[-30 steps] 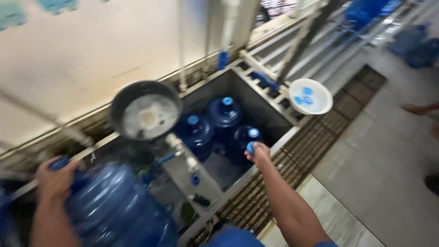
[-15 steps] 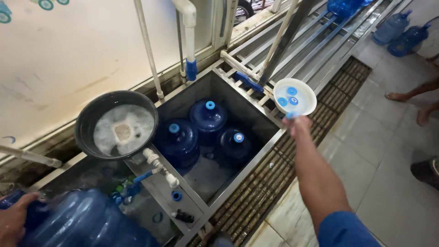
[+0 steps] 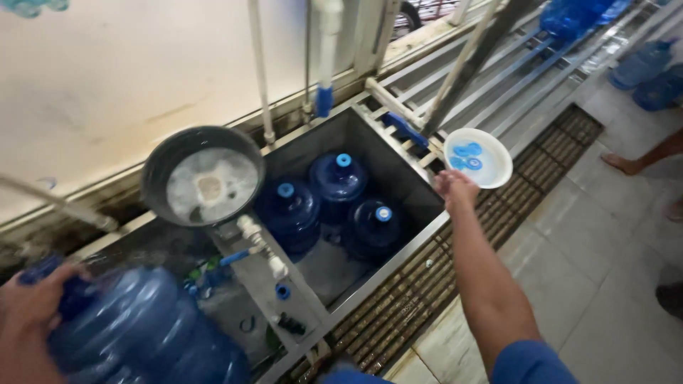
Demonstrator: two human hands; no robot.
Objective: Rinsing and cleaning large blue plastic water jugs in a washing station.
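With 3 capped jugs (image 3: pixel 334 195) standing in the steel tank (image 3: pixel 398 160), the left hand (image 3: pixel 32 313) grips a fourth jug (image 3: pixel 142 334) by its neck outside while the right hand (image 3: pixel 455 188) reaches, fingers loosely curled and empty, for the cap bowl (image 3: pixel 491 167).

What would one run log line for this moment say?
left hand: gripping neck of big blue water jug | right hand: at white bowl of blue caps | steel tank: three capped jugs

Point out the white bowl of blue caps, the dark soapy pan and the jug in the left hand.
white bowl (image 3: pixel 491 174): head view, bare inner wall.
dark pan (image 3: pixel 158 169): head view, left rim.
blue jug (image 3: pixel 142 327): head view, its ribbed side.
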